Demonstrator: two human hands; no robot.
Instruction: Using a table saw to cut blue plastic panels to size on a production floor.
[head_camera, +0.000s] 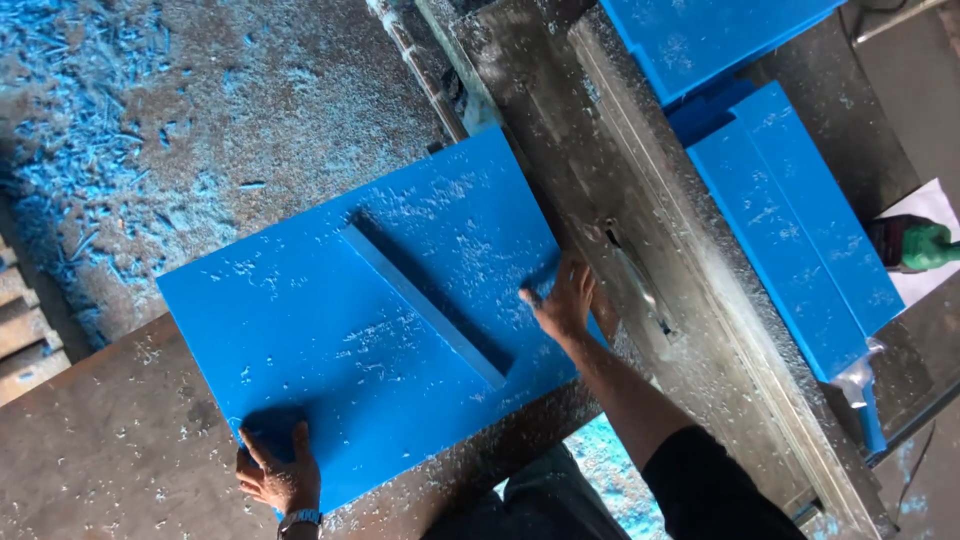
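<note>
Left hand (278, 472) spread flat on near left corner of blue sheet (330, 300) (dusted with shavings, narrow strip (425, 305) lying on top), right hand (562, 298) gripping its right edge beside steel rail (690, 300), sheet across workbench (110, 440).

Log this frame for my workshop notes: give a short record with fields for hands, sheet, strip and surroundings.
left hand: left hand flat on the blue sheet's near corner
right hand: right hand at the sheet's edge by the metal machine bed
sheet: large blue sheet, dusted with chips
strip: narrow blue strip lying on the sheet
surroundings: blue slabs beyond; blue shavings on the floor
</note>
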